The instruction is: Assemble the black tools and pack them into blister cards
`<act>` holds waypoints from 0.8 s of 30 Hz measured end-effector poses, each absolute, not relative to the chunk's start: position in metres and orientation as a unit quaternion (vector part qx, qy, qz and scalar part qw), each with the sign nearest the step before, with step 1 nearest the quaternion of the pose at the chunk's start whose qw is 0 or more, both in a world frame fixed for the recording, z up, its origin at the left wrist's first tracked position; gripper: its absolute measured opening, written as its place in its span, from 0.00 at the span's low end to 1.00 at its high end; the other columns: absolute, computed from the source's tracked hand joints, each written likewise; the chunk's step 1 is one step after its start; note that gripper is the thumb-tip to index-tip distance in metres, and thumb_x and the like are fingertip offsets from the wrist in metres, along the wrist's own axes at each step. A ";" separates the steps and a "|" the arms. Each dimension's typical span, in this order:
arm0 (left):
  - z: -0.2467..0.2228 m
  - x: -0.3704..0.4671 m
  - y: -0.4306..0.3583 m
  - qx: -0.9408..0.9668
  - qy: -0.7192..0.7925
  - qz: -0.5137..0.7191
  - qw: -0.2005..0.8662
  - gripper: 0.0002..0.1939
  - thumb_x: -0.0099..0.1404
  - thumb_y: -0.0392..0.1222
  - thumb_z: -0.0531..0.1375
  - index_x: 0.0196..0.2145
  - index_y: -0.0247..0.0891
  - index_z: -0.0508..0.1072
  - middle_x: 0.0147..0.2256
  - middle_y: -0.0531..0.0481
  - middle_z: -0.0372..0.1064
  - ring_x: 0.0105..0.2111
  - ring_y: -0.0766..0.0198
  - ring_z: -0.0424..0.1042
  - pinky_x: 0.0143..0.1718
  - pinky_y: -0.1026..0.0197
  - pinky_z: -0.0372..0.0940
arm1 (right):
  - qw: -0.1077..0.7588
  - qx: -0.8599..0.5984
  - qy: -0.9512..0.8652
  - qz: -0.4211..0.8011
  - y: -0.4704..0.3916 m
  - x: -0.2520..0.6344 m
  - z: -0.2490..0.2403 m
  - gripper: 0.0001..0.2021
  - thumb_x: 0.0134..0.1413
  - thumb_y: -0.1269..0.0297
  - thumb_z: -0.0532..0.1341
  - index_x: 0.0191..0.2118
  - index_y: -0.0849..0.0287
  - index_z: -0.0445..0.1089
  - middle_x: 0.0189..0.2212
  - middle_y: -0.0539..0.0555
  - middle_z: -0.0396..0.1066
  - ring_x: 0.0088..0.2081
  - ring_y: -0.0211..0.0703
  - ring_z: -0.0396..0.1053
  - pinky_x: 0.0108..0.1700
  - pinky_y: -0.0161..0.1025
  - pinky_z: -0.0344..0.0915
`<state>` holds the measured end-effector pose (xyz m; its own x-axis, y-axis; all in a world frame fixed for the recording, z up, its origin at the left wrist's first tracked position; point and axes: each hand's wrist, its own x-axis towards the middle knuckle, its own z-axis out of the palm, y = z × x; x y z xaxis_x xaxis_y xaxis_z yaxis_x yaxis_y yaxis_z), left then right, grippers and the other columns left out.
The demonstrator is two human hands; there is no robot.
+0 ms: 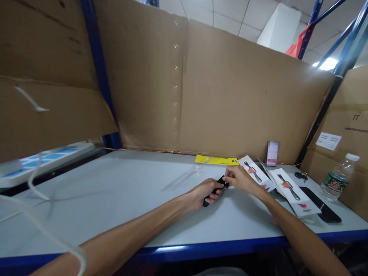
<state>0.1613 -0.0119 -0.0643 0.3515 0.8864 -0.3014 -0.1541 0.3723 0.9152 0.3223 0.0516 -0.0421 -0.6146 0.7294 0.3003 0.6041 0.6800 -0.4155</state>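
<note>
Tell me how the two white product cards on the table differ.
The far card lies partly under the right hand; the near card lies apart from both hands, nearer the table's front edge. The far card looks smaller in the picture. The near card lies beside a black phone; the far one does not. Both picture a dark-handled tool.
</note>
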 end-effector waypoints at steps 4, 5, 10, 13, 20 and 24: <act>-0.064 0.161 -0.012 0.419 0.444 0.365 0.702 0.08 0.59 0.33 0.55 0.27 0.38 0.57 0.20 0.61 0.50 0.14 0.78 0.43 0.16 0.69 0.33 | 0.214 -0.344 -0.908 0.104 0.051 0.324 -0.040 0.07 0.57 0.68 0.62 0.28 0.61 0.74 0.19 0.47 0.67 0.22 0.33 0.59 0.27 0.32 0.49; -0.063 0.161 -0.012 0.419 0.446 0.364 0.702 0.08 0.59 0.33 0.55 0.27 0.38 0.57 0.20 0.60 0.50 0.14 0.78 0.43 0.16 0.69 0.33 | 0.215 -0.338 -0.909 0.120 0.050 0.324 -0.038 0.06 0.57 0.69 0.62 0.30 0.61 0.75 0.19 0.47 0.67 0.23 0.33 0.60 0.28 0.32 0.50; -0.063 0.160 -0.012 0.417 0.449 0.362 0.702 0.06 0.59 0.33 0.55 0.29 0.38 0.58 0.20 0.61 0.51 0.14 0.78 0.43 0.16 0.70 0.32 | 0.179 -0.289 -0.917 0.207 0.048 0.330 -0.026 0.08 0.58 0.72 0.59 0.37 0.62 0.78 0.24 0.49 0.73 0.27 0.35 0.65 0.30 0.31 0.55; -0.063 0.160 -0.012 0.426 0.445 0.355 0.703 0.07 0.57 0.35 0.57 0.29 0.38 0.59 0.20 0.61 0.51 0.14 0.78 0.43 0.16 0.70 0.32 | 0.156 -0.271 -0.923 0.224 0.049 0.335 -0.021 0.09 0.56 0.71 0.62 0.41 0.61 0.78 0.26 0.50 0.73 0.28 0.36 0.66 0.31 0.32 0.58; -0.062 0.160 -0.013 0.434 0.443 0.344 0.705 0.05 0.58 0.35 0.57 0.29 0.37 0.60 0.20 0.61 0.51 0.14 0.78 0.42 0.15 0.69 0.32 | 0.139 -0.275 -0.922 0.234 0.051 0.341 -0.017 0.12 0.50 0.72 0.66 0.43 0.59 0.79 0.28 0.51 0.75 0.31 0.38 0.69 0.34 0.34 0.62; -0.063 0.159 -0.012 0.432 0.437 0.344 0.710 0.05 0.57 0.34 0.57 0.29 0.37 0.61 0.20 0.61 0.50 0.14 0.78 0.42 0.15 0.70 0.32 | 0.150 -0.291 -0.913 0.242 0.050 0.340 -0.017 0.11 0.48 0.73 0.67 0.40 0.60 0.79 0.28 0.51 0.76 0.31 0.38 0.70 0.34 0.34 0.63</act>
<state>0.1591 -0.0125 -0.0627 0.3821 0.8658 -0.3231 -0.1106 0.3899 0.9142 0.3398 0.0498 -0.0167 -0.7862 0.6035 0.1331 0.4583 0.7138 -0.5295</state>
